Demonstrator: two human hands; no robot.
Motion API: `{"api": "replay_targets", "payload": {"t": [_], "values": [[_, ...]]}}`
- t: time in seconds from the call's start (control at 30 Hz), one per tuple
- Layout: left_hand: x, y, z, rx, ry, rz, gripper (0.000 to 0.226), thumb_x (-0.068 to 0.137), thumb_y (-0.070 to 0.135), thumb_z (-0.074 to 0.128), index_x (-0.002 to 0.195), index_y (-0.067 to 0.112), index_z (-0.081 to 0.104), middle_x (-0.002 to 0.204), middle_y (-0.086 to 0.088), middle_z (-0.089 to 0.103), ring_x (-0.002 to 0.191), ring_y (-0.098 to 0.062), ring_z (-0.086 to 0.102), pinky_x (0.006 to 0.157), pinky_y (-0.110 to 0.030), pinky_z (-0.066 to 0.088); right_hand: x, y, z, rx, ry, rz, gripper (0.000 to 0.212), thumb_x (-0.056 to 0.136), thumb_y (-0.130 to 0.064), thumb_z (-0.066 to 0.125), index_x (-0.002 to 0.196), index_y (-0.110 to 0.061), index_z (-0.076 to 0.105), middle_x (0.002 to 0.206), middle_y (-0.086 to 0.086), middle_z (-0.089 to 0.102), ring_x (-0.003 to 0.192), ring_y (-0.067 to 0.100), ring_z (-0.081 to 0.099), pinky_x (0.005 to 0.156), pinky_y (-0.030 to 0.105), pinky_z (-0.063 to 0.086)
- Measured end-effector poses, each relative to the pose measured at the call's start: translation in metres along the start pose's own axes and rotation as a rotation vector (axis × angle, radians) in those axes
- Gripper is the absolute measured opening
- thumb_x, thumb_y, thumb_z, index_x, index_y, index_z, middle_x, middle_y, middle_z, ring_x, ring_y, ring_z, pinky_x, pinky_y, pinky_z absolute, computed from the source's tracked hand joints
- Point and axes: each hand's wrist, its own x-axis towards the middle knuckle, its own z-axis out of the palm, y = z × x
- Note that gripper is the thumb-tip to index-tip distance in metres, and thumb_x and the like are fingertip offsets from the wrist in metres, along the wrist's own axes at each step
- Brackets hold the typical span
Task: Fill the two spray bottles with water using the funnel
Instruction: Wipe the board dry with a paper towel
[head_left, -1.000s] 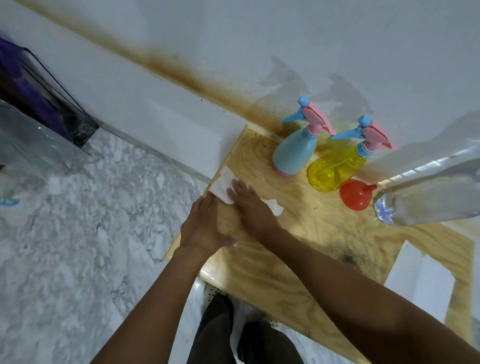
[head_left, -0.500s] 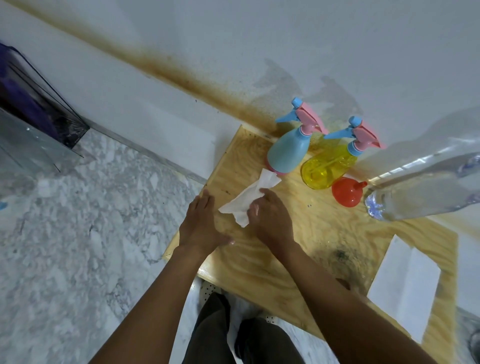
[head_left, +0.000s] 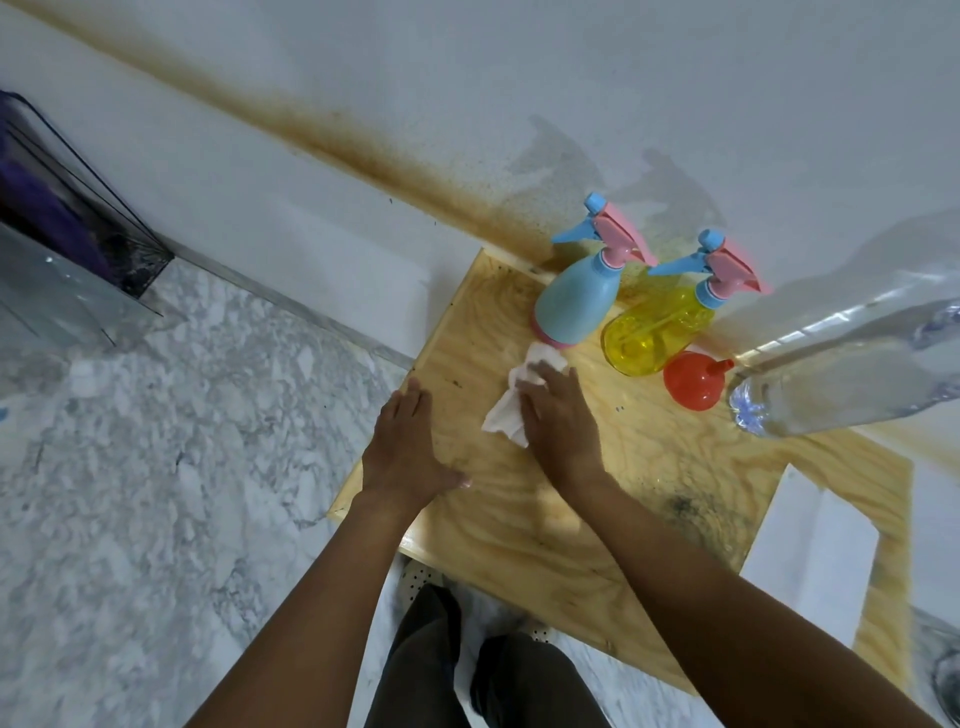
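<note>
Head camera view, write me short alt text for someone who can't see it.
A person's right hand presses a white cloth onto a wooden table, while the left hand lies flat beside it. Behind stand a blue spray bottle and a yellow spray bottle, with a red funnel and a clear plastic water bottle to their right.

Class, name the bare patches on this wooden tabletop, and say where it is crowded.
Bare wood lies between the right hand and the white sheet, and along the near edge. Crowded: far side, with blue bottle, yellow bottle, funnel, clear bottle.

Head camera looks steeply down, close above table (head_left: 649, 499).
</note>
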Motion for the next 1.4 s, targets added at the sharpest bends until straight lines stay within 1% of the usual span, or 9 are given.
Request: {"api": "replay_targets", "payload": {"t": [0.07, 0.17, 0.37, 0.47, 0.57, 0.7, 1.03, 1.23, 1.4], "values": [[0.001, 0.0, 0.0, -0.004, -0.003, -0.001, 0.127, 0.063, 0.056, 0.085, 0.156, 0.012, 0.012, 0.167, 0.0, 0.0, 0.153, -0.023, 0.002, 0.119, -0.039, 0.023, 0.011, 0.001, 0.001, -0.006, -0.028, 0.125, 0.037, 0.094, -0.001, 0.058, 0.13, -0.006, 0.063, 0.143, 0.014, 0.056, 0.135, 0.038, 0.05, 0.103, 0.048, 0.048], [0.001, 0.0, 0.002, 0.002, 0.008, 0.004, 0.127, 0.063, 0.057, 0.085, 0.157, 0.012, 0.012, 0.167, 0.0, -0.001, 0.154, -0.023, 0.001, 0.121, -0.039, 0.021, 0.022, -0.013, 0.017, 0.04, -0.028, 0.059, 0.041, 0.09, 0.005, 0.06, 0.13, -0.004, 0.063, 0.138, 0.021, 0.059, 0.123, 0.04, 0.061, 0.09, 0.051, 0.058], [0.004, -0.002, 0.006, -0.019, 0.035, 0.01, 0.125, 0.056, 0.058, 0.087, 0.153, 0.014, 0.021, 0.165, -0.004, 0.011, 0.152, -0.027, 0.01, 0.121, -0.04, 0.024, 0.025, -0.055, 0.025, 0.089, -0.248, -0.096, 0.043, 0.104, -0.01, 0.045, 0.146, -0.013, 0.047, 0.16, 0.01, 0.034, 0.148, 0.024, 0.033, 0.113, 0.038, 0.034], [0.003, -0.002, 0.006, -0.027, 0.023, 0.005, 0.126, 0.059, 0.055, 0.087, 0.155, 0.012, 0.018, 0.167, -0.005, 0.007, 0.153, -0.027, 0.005, 0.122, -0.04, 0.022, -0.002, -0.044, 0.011, 0.072, -0.337, -0.231, 0.044, 0.098, -0.005, 0.054, 0.141, -0.009, 0.053, 0.153, 0.015, 0.045, 0.14, 0.03, 0.046, 0.104, 0.045, 0.049], [0.002, -0.001, 0.005, -0.021, 0.021, 0.007, 0.128, 0.062, 0.053, 0.087, 0.156, 0.012, 0.012, 0.167, -0.003, 0.003, 0.154, -0.026, 0.002, 0.121, -0.04, 0.022, -0.01, -0.019, -0.004, 0.051, -0.237, -0.103, 0.045, 0.089, 0.006, 0.062, 0.133, -0.005, 0.06, 0.136, 0.022, 0.06, 0.117, 0.039, 0.064, 0.085, 0.044, 0.059], [0.001, -0.002, 0.005, -0.021, 0.017, 0.004, 0.126, 0.06, 0.054, 0.088, 0.155, 0.011, 0.017, 0.166, -0.003, 0.004, 0.153, -0.026, 0.006, 0.12, -0.043, 0.026, 0.021, -0.001, -0.015, -0.099, -0.168, 0.092, 0.046, 0.104, -0.007, 0.04, 0.15, -0.013, 0.039, 0.153, 0.015, 0.042, 0.134, 0.038, 0.046, 0.102, 0.046, 0.043], [0.006, -0.002, 0.009, 0.003, 0.025, 0.015, 0.125, 0.06, 0.05, 0.089, 0.154, 0.009, 0.017, 0.166, -0.006, 0.006, 0.153, -0.029, 0.006, 0.12, -0.045, 0.024, -0.029, -0.02, -0.004, 0.031, -0.253, -0.16, 0.044, 0.09, -0.002, 0.051, 0.131, -0.011, 0.064, 0.144, 0.016, 0.055, 0.131, 0.033, 0.055, 0.094, 0.043, 0.054], [0.006, 0.007, 0.013, 0.025, 0.004, -0.041, 0.132, 0.062, 0.061, 0.083, 0.154, 0.006, 0.007, 0.166, -0.01, -0.005, 0.153, -0.031, -0.002, 0.121, -0.053, 0.015, -0.048, 0.01, -0.029, 0.031, -0.23, 0.058, 0.045, 0.098, -0.001, 0.054, 0.14, -0.015, 0.056, 0.154, 0.008, 0.044, 0.143, 0.026, 0.043, 0.113, 0.042, 0.042], [0.008, 0.011, 0.02, 0.047, 0.011, -0.082, 0.131, 0.066, 0.06, 0.081, 0.156, 0.006, 0.003, 0.166, -0.008, -0.008, 0.153, -0.031, -0.004, 0.122, -0.053, 0.011, -0.072, 0.006, -0.04, 0.097, -0.278, 0.001, 0.039, 0.096, -0.006, 0.056, 0.133, -0.013, 0.063, 0.137, 0.015, 0.062, 0.118, 0.031, 0.065, 0.09, 0.037, 0.052]]}}
